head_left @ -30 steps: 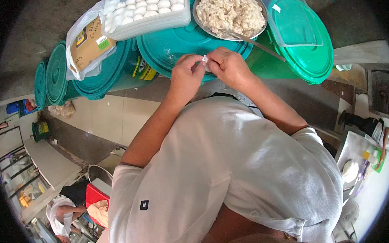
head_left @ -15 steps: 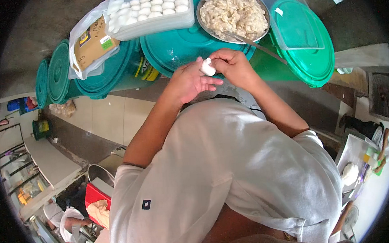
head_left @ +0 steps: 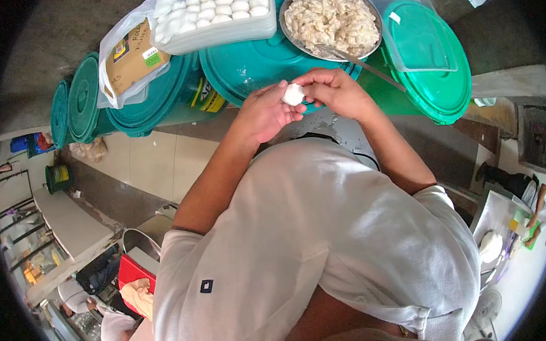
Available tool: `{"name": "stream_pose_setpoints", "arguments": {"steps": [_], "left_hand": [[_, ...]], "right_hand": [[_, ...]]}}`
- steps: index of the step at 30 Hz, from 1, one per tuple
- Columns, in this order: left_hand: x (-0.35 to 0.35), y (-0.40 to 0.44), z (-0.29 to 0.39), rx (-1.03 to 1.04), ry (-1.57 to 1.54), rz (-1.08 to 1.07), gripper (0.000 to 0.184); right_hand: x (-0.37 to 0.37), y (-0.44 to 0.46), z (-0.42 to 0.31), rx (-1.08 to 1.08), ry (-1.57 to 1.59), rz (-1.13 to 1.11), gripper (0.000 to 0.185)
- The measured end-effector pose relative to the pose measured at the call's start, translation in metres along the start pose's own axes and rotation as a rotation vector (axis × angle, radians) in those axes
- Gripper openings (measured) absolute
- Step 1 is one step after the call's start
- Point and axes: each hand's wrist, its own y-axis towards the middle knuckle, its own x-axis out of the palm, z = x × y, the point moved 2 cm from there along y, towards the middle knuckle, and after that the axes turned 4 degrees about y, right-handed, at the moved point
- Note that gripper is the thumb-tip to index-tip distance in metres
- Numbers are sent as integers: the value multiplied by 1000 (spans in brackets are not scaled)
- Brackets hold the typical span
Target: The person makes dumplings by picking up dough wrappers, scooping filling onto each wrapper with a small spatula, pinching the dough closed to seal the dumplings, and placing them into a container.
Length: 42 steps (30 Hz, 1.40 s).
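Between my two hands is a small piece of white dough (head_left: pixel 293 94), held over the front edge of a teal lid. My left hand (head_left: pixel 266 115) cups it from the left, thumb up against it and the lower fingers curled inward. From the other side, my right hand (head_left: pixel 336 93) pinches the dough's right edge with thumb and fingers. Beyond them stands a clear plastic tray (head_left: pixel 218 37) with rows of white dough balls. To its right, a metal bowl (head_left: pixel 284 31) holds a pale, chunky filling (head_left: pixel 327 17), and a long metal utensil (head_left: pixel 372 70) rests in it, handle towards the right.
Under the tray and bowl is a large teal bucket lid (head_left: pixel 235 74). At right, a clear container lid (head_left: pixel 423 45) lies on a green lid (head_left: pixel 458 89). A bagged brown box (head_left: pixel 135 57) sits on the left buckets. Other people (head_left: pixel 112 330) are at lower left.
The dough looks rounder and more gathered. My left fingers have curled in closer, and my right fingers have shifted along its edge. People at lower left have moved.
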Motion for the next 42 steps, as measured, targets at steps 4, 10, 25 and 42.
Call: {"name": "stream_pose_setpoints", "arguments": {"steps": [4,10,25,42], "left_hand": [[5,-2,-2,9,-13,49,31],[4,-1,-7,-18,6,22,30],[35,-10,9,695,1058,375,38],[15,-7,9,207,26,204,24]], "right_hand": [[8,-1,1,-3,68,105,18],[9,-4,2,-13,-33,154,13],[7,-3,4,97,305,180,17],[12,6,7,20,164,172,18]]}}
